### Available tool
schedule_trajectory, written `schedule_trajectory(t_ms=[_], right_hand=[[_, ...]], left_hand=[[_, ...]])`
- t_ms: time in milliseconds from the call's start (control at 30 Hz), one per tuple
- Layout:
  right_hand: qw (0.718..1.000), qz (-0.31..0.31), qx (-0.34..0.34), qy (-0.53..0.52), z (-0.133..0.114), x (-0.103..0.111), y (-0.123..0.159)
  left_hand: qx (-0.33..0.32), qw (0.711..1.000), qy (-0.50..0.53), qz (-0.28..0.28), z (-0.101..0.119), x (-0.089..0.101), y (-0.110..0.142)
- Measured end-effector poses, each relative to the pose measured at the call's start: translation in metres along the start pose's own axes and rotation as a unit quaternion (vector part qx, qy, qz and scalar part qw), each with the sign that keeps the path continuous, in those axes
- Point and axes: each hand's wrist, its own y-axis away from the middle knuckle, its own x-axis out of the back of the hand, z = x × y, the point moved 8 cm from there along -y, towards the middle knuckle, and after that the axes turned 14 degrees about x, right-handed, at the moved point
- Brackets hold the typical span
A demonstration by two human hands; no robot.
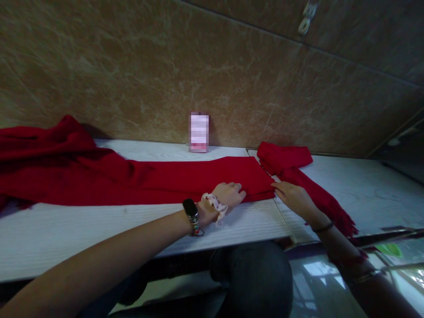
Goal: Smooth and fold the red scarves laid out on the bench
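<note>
A long red scarf (139, 179) lies stretched across the white table (99, 229), bunched up at the far left. My left hand (229, 193) rests on the scarf near its folded right end, fingers flat and together on the cloth. My right hand (293, 196) touches the scarf's right edge with its fingertips pinching the fold. Another piece of red scarf (298, 174) with a fringe runs from the back right toward the table's front edge, passing beside my right wrist. A dark watch and a pale scrunchie sit on my left wrist.
A small blurred pink-and-white box (198, 132) stands against the brown marbled wall (212, 75) behind the scarf. A second white table surface (364, 190) adjoins on the right. My dark trouser leg (255, 278) shows below the table edge, above a glossy floor.
</note>
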Motion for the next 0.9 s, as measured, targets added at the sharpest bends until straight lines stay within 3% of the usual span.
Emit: schedule_trajectory(t_ms=[200,300,433,600,700,900], right_hand=[[0.996,0.061,-0.034,-0.050,0.003,0.010,0.005],[0.993,0.089,-0.048,-0.068,0.004,0.015,0.005],[0.995,0.042,-0.034,-0.086,0.000,0.005,0.007],[0.993,-0.001,0.000,-0.121,-0.002,-0.005,0.011],[0.996,-0.016,0.019,-0.081,-0.004,-0.005,0.010],[0.999,0.033,0.038,0.003,-0.007,0.010,-0.002]], left_hand=[[0.005,0.997,0.002,0.080,-0.002,0.031,0.007],[-0.013,0.998,0.012,0.058,0.006,0.018,0.011],[-0.012,0.999,0.026,0.041,0.014,-0.007,0.014],[0.006,0.998,0.036,0.041,0.012,0.002,0.012],[0.016,0.999,0.039,0.024,0.012,0.007,0.005],[0.033,0.999,0.041,0.000,0.016,0.004,-0.005]])
